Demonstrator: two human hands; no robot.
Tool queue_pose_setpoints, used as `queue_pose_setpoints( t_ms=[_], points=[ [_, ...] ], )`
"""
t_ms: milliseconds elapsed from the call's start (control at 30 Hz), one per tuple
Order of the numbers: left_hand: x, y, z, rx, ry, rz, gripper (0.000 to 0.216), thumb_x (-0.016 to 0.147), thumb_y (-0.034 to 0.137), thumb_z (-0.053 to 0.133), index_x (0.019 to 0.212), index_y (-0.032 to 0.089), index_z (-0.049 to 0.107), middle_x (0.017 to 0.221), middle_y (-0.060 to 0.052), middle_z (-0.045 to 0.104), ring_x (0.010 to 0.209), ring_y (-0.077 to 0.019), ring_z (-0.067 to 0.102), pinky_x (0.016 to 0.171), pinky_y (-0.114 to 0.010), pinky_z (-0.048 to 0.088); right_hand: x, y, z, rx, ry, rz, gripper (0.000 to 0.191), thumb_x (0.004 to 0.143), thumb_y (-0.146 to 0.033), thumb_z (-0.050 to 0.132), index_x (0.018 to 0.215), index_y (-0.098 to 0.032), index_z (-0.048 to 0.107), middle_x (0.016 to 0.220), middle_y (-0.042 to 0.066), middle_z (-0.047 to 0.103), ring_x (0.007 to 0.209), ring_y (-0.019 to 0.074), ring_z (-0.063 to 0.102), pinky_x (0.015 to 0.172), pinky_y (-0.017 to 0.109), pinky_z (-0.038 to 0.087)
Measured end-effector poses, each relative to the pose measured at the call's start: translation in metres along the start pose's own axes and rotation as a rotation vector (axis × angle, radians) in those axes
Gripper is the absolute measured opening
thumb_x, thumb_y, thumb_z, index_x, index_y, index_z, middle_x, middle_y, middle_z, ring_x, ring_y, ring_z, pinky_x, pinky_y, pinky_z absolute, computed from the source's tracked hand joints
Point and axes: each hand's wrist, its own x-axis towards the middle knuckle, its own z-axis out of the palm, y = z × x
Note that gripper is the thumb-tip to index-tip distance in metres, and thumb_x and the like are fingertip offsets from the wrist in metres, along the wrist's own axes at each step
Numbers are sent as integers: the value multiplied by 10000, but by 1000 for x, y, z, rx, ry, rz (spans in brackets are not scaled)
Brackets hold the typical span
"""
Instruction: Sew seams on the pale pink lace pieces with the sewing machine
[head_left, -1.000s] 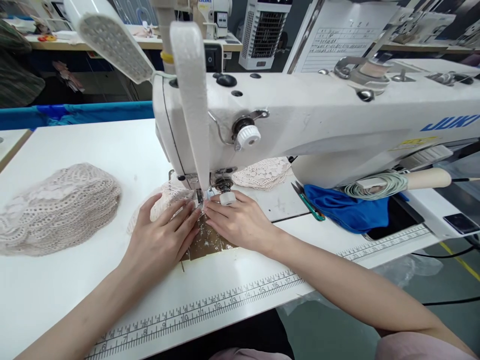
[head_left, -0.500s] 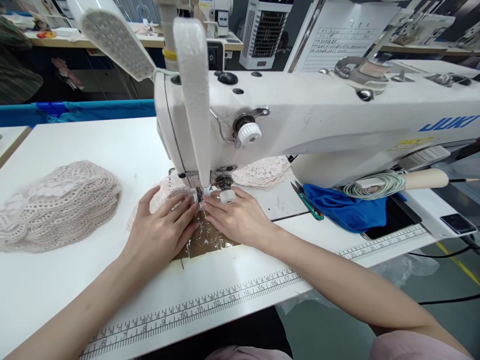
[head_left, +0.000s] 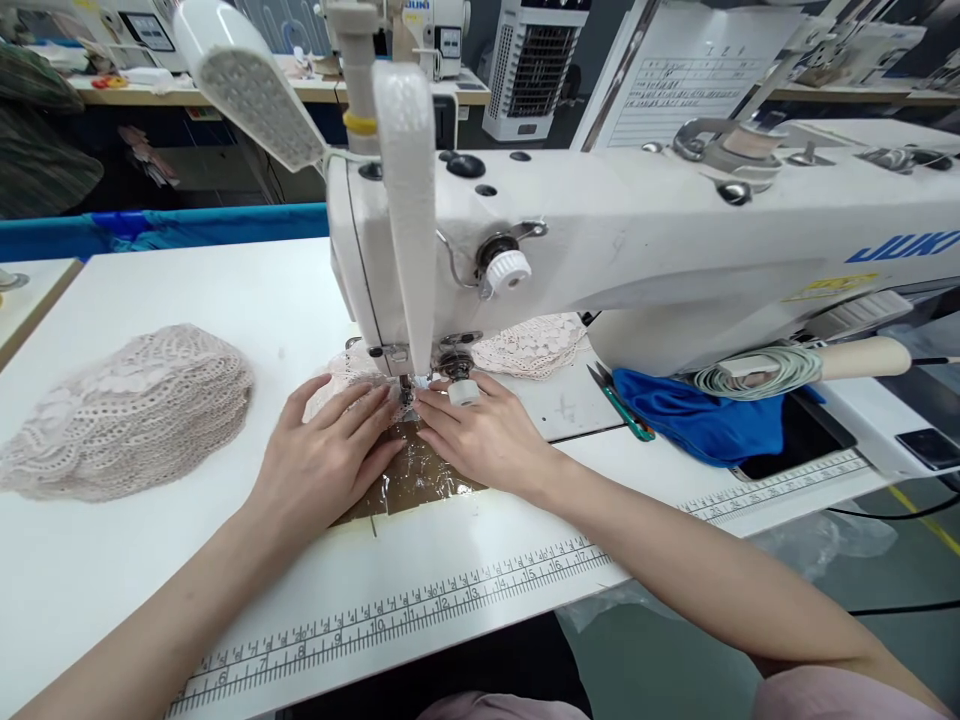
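Both my hands lie at the needle of a white sewing machine (head_left: pixel 637 240). My left hand (head_left: pixel 322 465) rests flat, fingers spread, on a pale pink lace piece (head_left: pixel 341 380) just left of the presser foot (head_left: pixel 407 388). My right hand (head_left: pixel 480 435) presses flat on the same lace right of the needle, a white thimble-like ring (head_left: pixel 463 393) on one finger. A brown taped patch (head_left: pixel 420 475) on the table shows between the hands.
A heap of pale lace (head_left: pixel 124 410) lies at the left. More lace (head_left: pixel 536 345) sits behind the needle. Green-handled snips (head_left: pixel 622 405) and blue cloth (head_left: pixel 705 415) lie under the machine arm. A printed ruler (head_left: pixel 420 610) runs along the table's front edge. A lamp (head_left: pixel 251 85) hangs above.
The whole view has slid slightly right. Both hands stay flat on the lace at the needle, with barely any shift.
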Motion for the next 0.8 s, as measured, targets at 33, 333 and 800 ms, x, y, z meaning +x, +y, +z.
queue_pose_setpoints(
  t_ms=[33, 333, 800],
  points=[
    [0, -4, 0, 0, 6, -8, 306, 929, 294, 530, 1187, 153, 615, 1197, -71, 682, 1131, -238, 619, 1031, -454, 369, 0, -1, 0, 10, 11, -3, 271, 973, -218, 448, 1034, -136, 700, 1053, 80, 734, 948, 199, 637, 904, 375, 439],
    [-6, -13, -12, 8, -27, 51, 149, 883, 169, 497, 922, 135, 637, 938, -70, 725, 806, -214, 670, 852, -433, 452, 1, -11, -11, 40, 40, -105, 242, 985, -274, 438, 1040, -158, 643, 928, 43, 727, 916, 169, 606, 915, 337, 428],
    [4, -19, -1, 46, -8, 67, 316, 882, 103, 495, 1188, 125, 570, 1229, -99, 644, 1166, -279, 544, 923, -427, 422, 0, -25, -14, 160, -68, 68, 273, 980, -273, 445, 1090, -111, 636, 1106, 101, 684, 993, 208, 634, 872, 337, 516]
  ],
)
